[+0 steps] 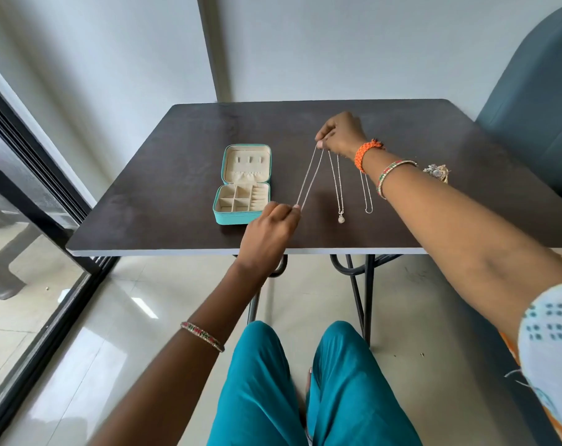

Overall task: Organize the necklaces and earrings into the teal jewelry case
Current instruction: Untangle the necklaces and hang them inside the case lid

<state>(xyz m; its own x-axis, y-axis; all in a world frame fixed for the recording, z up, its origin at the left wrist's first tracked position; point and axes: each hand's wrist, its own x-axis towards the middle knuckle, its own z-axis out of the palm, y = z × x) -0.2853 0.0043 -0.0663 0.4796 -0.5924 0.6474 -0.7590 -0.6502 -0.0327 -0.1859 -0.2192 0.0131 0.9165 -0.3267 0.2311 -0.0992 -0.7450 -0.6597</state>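
The teal jewelry case (228, 218) lies open on the dark table (163, 194), its cream compartments showing. A thin silver necklace (310, 180) is stretched taut between my hands. My right hand (339, 133) pinches its upper end above the table's middle. My left hand (270, 226) pinches its lower end just right of the case. A pendant necklace (340, 201) and a plain chain (367, 196) lie on the table under my right wrist. A cluster of earrings (437, 172) sits partly hidden behind my right forearm.
A teal chair (537, 101) stands at the table's far right corner. A glass sliding door (25, 252) runs along the left. My knees are below the table's near edge, over the tiled floor.
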